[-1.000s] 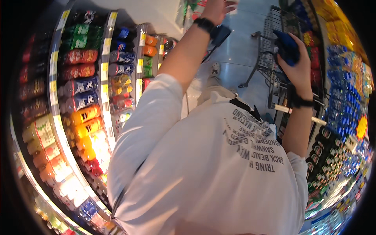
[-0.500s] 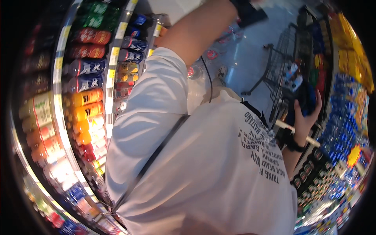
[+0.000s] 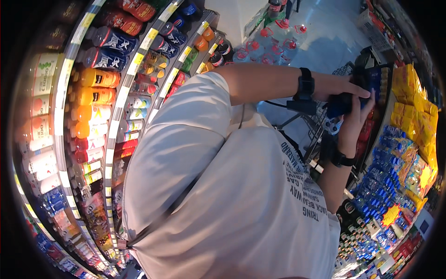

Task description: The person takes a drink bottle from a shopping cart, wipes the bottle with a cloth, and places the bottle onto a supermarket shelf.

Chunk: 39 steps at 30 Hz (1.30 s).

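My left hand reaches across from the left, its fingers stretched over a dark, black-and-blue object whose kind I cannot make out. From below, my right hand closes around the same object, and the fingertips of both hands meet at its right side. My left wrist carries a black watch-like band with a small black box and a cable beside it. Another black band circles my right wrist. Beneath the hands stands a shopping cart, partly hidden, with a white-and-dark item in it.
Shelves of bottled drinks line the left side. Large clear bottles with red caps stand on the floor ahead. On the right are yellow bags, blue packages and dark bottles. Cartons sit at the far right.
My left hand has come down from the top edge to the dark object beside my right hand. The view has shifted, bringing more floor bottles into sight.
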Tool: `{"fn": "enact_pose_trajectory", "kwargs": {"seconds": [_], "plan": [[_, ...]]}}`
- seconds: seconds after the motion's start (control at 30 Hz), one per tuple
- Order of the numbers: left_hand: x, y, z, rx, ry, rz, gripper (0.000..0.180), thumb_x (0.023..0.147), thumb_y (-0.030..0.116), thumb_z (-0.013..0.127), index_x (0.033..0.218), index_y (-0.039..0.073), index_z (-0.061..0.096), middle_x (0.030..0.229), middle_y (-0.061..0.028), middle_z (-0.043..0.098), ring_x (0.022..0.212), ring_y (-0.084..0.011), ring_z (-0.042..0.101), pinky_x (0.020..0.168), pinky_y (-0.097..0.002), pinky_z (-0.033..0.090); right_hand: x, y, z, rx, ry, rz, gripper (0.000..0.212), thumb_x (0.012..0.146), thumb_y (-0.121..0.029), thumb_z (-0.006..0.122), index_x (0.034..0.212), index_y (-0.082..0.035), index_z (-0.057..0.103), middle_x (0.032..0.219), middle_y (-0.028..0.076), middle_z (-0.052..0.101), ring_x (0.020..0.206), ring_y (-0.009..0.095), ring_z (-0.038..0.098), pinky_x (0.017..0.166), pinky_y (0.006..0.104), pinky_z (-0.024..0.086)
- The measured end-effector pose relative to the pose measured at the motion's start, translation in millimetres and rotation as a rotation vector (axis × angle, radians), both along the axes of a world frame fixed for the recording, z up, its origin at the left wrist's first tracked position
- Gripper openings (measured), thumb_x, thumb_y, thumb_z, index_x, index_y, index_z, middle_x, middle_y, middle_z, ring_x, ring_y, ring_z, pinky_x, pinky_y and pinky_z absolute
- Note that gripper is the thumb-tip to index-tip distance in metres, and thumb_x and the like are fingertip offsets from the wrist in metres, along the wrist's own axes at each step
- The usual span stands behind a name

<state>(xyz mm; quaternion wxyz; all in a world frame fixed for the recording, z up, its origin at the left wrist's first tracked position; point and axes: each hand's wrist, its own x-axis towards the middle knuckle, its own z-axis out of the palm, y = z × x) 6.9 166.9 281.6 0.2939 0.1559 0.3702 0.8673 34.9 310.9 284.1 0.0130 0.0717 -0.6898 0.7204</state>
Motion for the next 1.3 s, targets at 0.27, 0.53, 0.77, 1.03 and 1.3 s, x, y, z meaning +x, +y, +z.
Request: {"fn": "enact_pose_trajectory", "kwargs": {"seconds": [0.27, 0.53, 0.77, 1.03, 1.3], "plan": [[-4.5, -54.4, -58.2, -0.079, -0.166, -0.03, 0.037, 0.088, 0.025, 0.066, 0.118, 0.006, 0.055, 0.108, -0.0118, 0.063, 0.095, -0.0202, 0.065, 0.075, -0.0367, 0.058, 37.5, -41.3, 60.2, 0.537, 0.555, 0.221, 0.062, 0.09, -0.009, 0.052, 0.146, 0.005, 0.029, 0.147, 0.016, 0.037, 0.123, 0.027, 0.046, 0.108, 0.0398, 0.032], [-97.5, -136.4, -87.1, -0.263, -0.195, 0.436, 0.027, 0.085, 0.023, 0.067, 0.104, 0.005, 0.06, 0.086, -0.0091, 0.066, 0.076, -0.0228, 0.067, 0.067, -0.0329, 0.055, 106.4, -119.3, 85.0, 0.286, 0.505, 1.156, 0.026, 0.083, -0.013, 0.065, 0.109, -0.011, 0.059, 0.094, 0.007, 0.064, 0.082, 0.028, 0.066, 0.065, 0.04, 0.052], [-116.0, -193.6, -84.7, -0.193, -0.245, 0.512, 0.028, 0.086, 0.033, 0.063, 0.095, 0.007, 0.065, 0.081, -0.008, 0.067, 0.071, -0.0228, 0.065, 0.061, -0.0403, 0.055, 109.5, -110.7, 81.2, 0.332, 0.377, 1.206, 0.028, 0.081, -0.006, 0.07, 0.106, -0.009, 0.059, 0.098, 0.005, 0.065, 0.071, 0.023, 0.064, 0.062, 0.0331, 0.052], [-130.2, -229.9, -91.2, -0.191, -0.181, 0.64, 0.028, 0.085, 0.033, 0.064, 0.096, 0.007, 0.066, 0.081, -0.0064, 0.066, 0.068, -0.0211, 0.063, 0.063, -0.0355, 0.054, 112.4, -115.1, 78.3, 0.284, 0.549, 0.889, 0.017, 0.081, 0.002, 0.062, 0.098, -0.001, 0.06, 0.09, 0.011, 0.067, 0.074, 0.023, 0.067, 0.067, 0.0328, 0.054], [-75.7, -210.5, -116.4, -0.425, -0.328, 0.55, 0.02, 0.087, 0.031, 0.062, 0.092, 0.012, 0.065, 0.082, -0.0021, 0.063, 0.071, -0.0165, 0.061, 0.063, -0.0339, 0.051, 121.0, -139.1, 104.3, -0.154, 1.129, 0.278, 0.018, 0.076, -0.004, 0.064, 0.094, -0.002, 0.061, 0.098, 0.019, 0.064, 0.084, 0.034, 0.066, 0.082, 0.0459, 0.057]]}}
